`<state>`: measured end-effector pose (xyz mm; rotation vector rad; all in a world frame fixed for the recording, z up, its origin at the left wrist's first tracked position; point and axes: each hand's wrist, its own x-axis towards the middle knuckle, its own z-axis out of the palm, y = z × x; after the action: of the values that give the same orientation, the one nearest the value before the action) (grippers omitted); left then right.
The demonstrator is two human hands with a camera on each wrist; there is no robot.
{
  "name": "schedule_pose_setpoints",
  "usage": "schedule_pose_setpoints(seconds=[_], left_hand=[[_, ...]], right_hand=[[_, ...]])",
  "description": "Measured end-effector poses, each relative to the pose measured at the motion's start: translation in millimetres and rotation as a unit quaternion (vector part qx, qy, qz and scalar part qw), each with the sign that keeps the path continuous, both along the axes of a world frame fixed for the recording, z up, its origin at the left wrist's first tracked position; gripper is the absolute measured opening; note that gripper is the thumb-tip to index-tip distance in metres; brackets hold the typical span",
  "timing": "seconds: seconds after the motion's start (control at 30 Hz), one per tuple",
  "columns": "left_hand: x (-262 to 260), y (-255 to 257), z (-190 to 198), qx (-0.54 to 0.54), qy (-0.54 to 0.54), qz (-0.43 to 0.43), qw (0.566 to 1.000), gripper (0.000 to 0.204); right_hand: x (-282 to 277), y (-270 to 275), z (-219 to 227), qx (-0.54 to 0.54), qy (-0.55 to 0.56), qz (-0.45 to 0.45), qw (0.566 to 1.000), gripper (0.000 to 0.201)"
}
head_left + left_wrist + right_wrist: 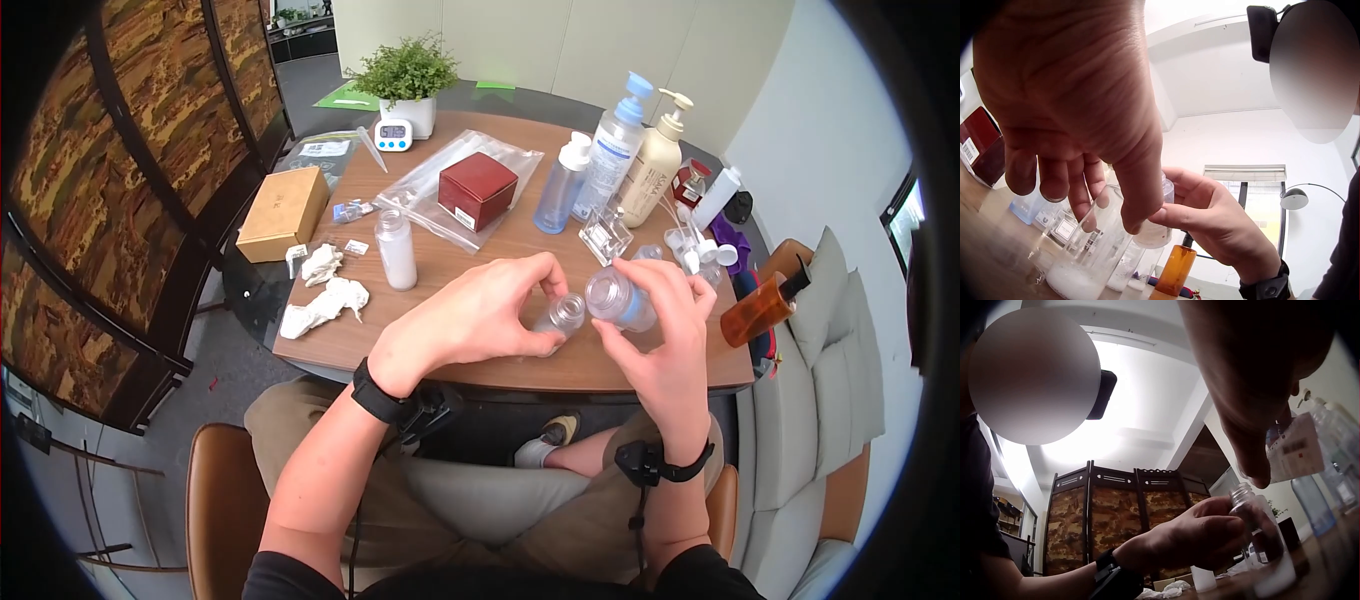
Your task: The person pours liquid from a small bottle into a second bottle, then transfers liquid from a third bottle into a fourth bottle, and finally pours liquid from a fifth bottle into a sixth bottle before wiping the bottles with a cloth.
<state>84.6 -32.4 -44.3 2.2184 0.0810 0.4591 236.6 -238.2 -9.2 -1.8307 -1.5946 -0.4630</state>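
Note:
My left hand (465,312) grips a clear open bottle (566,314) near its neck, thumb on one side and fingers on the other. The left wrist view shows white, foamy-looking contents low in this bottle (1079,278). Between the thumb and fingers of my right hand (672,335) is a second clear bottle (608,292) with a label, tilted with its mouth towards the first. In the right wrist view the labelled bottle (1297,450) is above and beside the neck of the other (1259,528). Whether liquid passes between them I cannot tell.
Left of my hands stand a bottle with whitish contents (397,255) and crumpled tissues (328,306). Behind are a dark red box (478,190), a timer (393,135) and pump bottles (610,150). An amber bottle (755,312) is at the right edge, a cardboard box (283,213) at the left.

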Motion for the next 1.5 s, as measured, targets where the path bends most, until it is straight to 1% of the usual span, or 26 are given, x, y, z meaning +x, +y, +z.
schedule_pose_setpoints(seconds=[0.03,0.13,0.37,0.53,0.73,0.97,1.03,1.5], left_hand=[[0.7,0.5,-2.1,0.003,-0.015,-0.005,1.000,0.048],[-0.4,0.0,1.8,0.009,-0.007,-0.005,1.000,0.048],[0.1,0.7,-3.6,-0.004,-0.015,-0.006,1.000,0.049],[1.7,1.1,-5.9,0.012,-0.031,-0.006,0.999,0.049],[-1.3,-0.3,3.0,0.004,-0.001,-0.006,1.000,0.049],[1.7,0.6,-3.3,0.004,-0.026,-0.012,1.000,0.049],[0.1,-0.1,0.1,0.012,-0.009,-0.003,1.000,0.049],[1.5,1.6,-4.7,0.013,-0.024,-0.007,1.000,0.049]], right_hand=[[0.1,0.2,-0.2,0.001,-0.005,-0.002,1.000,0.059],[-1.1,0.8,0.2,0.003,-0.015,-0.007,1.000,0.059],[-2.5,2.0,-1.4,0.008,-0.032,-0.014,0.999,0.058],[-3.9,2.4,-0.8,0.010,-0.045,-0.011,0.999,0.058],[-5.8,2.0,0.5,0.005,-0.055,-0.016,0.998,0.058],[-7.0,1.7,1.0,0.007,-0.056,-0.019,0.998,0.058],[-7.1,1.9,0.9,0.008,-0.061,-0.020,0.998,0.058],[-10.6,1.9,1.2,0.004,-0.077,-0.027,0.997,0.062]])
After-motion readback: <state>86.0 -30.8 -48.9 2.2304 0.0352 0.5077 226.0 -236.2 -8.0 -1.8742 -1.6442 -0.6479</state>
